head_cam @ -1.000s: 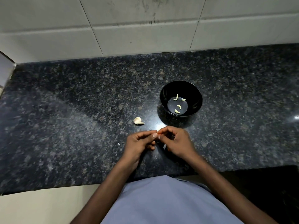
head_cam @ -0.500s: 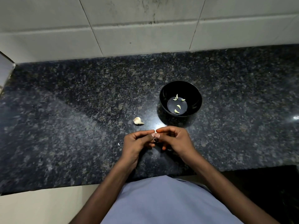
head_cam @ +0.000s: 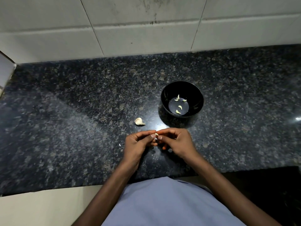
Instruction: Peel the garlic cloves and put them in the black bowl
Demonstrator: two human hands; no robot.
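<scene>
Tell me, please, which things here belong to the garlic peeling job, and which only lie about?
Belong to the job:
- garlic clove, pinched between left hand and right hand
- black bowl with peeled cloves
- garlic piece on the counter

Only lying about:
- small white scrap

No readable text, label, brand, number or sign anywhere in view.
</scene>
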